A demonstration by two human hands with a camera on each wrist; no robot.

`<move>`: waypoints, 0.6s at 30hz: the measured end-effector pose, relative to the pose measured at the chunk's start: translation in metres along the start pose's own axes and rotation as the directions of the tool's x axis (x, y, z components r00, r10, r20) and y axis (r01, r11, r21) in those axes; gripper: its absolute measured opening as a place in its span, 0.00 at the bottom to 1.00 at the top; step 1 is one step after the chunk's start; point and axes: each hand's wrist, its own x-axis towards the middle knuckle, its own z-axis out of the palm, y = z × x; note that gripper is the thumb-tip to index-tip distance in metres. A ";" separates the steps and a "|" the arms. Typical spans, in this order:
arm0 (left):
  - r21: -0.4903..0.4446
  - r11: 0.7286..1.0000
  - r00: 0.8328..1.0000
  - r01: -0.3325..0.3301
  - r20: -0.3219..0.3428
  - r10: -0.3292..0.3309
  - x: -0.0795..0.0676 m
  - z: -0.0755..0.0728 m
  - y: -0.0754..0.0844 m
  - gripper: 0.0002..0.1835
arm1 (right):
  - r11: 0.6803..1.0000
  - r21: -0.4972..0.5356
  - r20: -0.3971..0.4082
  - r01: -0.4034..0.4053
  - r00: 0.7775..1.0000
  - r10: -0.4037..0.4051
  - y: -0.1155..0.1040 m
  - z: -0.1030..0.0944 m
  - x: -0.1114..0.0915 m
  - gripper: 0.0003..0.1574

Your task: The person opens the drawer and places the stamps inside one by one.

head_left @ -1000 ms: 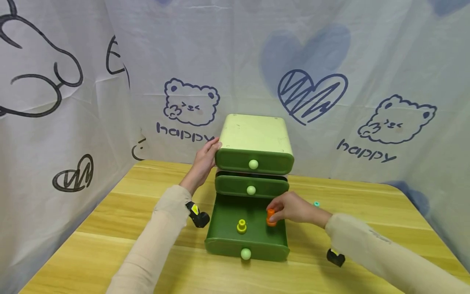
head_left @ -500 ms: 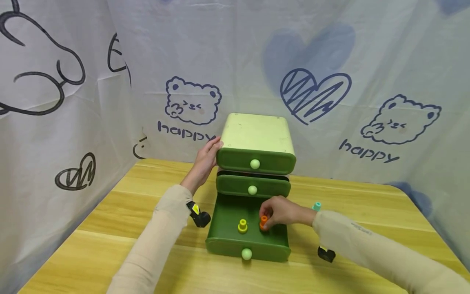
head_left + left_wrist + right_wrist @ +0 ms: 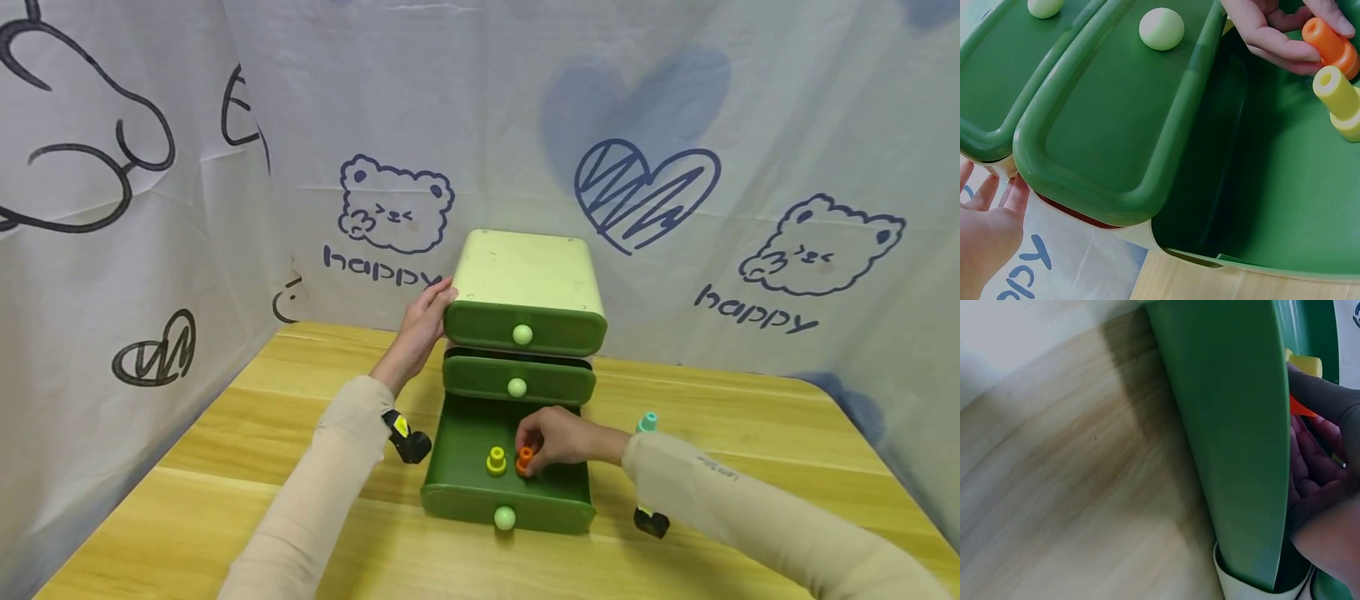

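In the head view, a small cabinet (image 3: 528, 271) with a cream top and green drawers stands on the table. My left hand (image 3: 420, 327) rests against its upper left side; the left wrist view shows those fingers (image 3: 1017, 197) extended along it. The bottom drawer (image 3: 465, 446) is pulled far out. Inside it, my right hand (image 3: 562, 437) pinches an orange stepped peg (image 3: 525, 461) between thumb and fingers. A yellow peg (image 3: 496, 462) of the same shape, with a hole in its top, stands upright just left of it. In the right wrist view, the drawer wall and thumb partly hide the orange peg (image 3: 1302, 408).
The middle drawer (image 3: 487, 377) juts out slightly above the bottom one, and the top drawer (image 3: 480, 325) looks closed. A turquoise peg (image 3: 648, 422) stands on the wooden table (image 3: 720, 400) to the right, behind the right forearm. A printed cloth (image 3: 510, 125) hangs behind.
My right hand has moved left inside the bottom drawer with the orange peg, bringing it beside the yellow one. The left hand has stayed on the cabinet. More of the turquoise peg shows.
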 end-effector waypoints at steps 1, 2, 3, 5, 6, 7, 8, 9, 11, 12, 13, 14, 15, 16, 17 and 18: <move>0.002 1.000 1.000 0.001 0.000 -0.001 0.000 0.000 0.000 0.32 | 1.000 0.006 0.000 -0.003 1.000 0.003 0.000 0.001 0.001 0.12; 0.003 1.000 1.000 0.002 0.000 -0.002 0.000 0.000 0.001 0.32 | 1.000 0.012 -0.001 -0.005 1.000 0.005 0.000 0.002 0.001 0.12; 0.003 1.000 1.000 0.002 0.001 -0.002 -0.001 0.000 0.001 0.32 | 1.000 0.013 -0.002 -0.003 1.000 0.003 0.000 0.002 0.002 0.12; 0.004 1.000 1.000 0.004 0.002 -0.004 -0.001 0.000 0.001 0.32 | 1.000 0.019 -0.009 -0.004 1.000 0.004 0.001 0.004 0.002 0.13; 0.005 1.000 1.000 0.005 0.002 -0.005 -0.001 0.001 0.000 0.32 | 1.000 0.019 -0.012 0.000 1.000 0.001 0.001 0.004 0.002 0.13; 0.006 1.000 1.000 0.005 0.000 -0.005 -0.001 0.001 0.000 0.32 | 1.000 0.023 -0.015 -0.004 1.000 0.005 0.001 0.005 0.002 0.13; 0.005 1.000 1.000 0.004 0.001 -0.004 -0.001 0.001 0.000 0.32 | 1.000 0.023 -0.019 -0.004 1.000 0.004 0.001 0.005 0.002 0.13; 0.004 1.000 1.000 0.002 0.001 -0.002 -0.001 0.001 0.000 0.32 | 1.000 0.027 -0.020 -0.005 1.000 0.005 0.001 0.006 0.002 0.13; 0.003 1.000 1.000 0.001 0.000 -0.001 -0.001 0.001 -0.001 0.32 | 0.999 0.035 -0.021 -0.006 1.000 0.007 0.001 0.007 0.002 0.12; 0.003 1.000 1.000 0.000 0.001 0.000 -0.001 0.001 -0.001 0.32 | 0.999 0.041 -0.022 -0.012 1.000 0.013 0.001 0.007 0.002 0.12; 0.002 1.000 1.000 -0.003 0.003 0.003 0.000 0.001 -0.002 0.32 | 0.999 0.047 -0.022 -0.014 1.000 0.015 0.001 0.008 0.002 0.12; 0.003 1.000 1.000 -0.006 0.004 0.006 0.000 0.001 -0.002 0.32 | 0.998 0.052 -0.024 -0.017 1.000 0.018 0.000 0.008 0.002 0.12; 0.005 1.000 1.000 -0.007 0.002 0.007 0.000 0.001 -0.002 0.32 | 0.998 0.056 -0.026 -0.016 1.000 0.017 0.000 0.008 0.002 0.12; 0.005 1.000 1.000 -0.009 0.002 0.009 0.000 0.001 -0.003 0.31 | 0.998 0.055 -0.029 -0.015 0.999 0.016 0.000 0.008 0.002 0.12; 0.005 1.000 1.000 -0.012 0.001 0.012 0.000 0.000 -0.003 0.31 | 0.998 0.056 -0.033 -0.013 0.999 0.015 0.000 0.008 0.002 0.12; 0.005 1.000 1.000 -0.014 0.000 0.014 0.000 0.000 -0.003 0.31 | 0.998 0.061 -0.038 -0.018 0.999 0.021 -0.001 0.007 0.002 0.12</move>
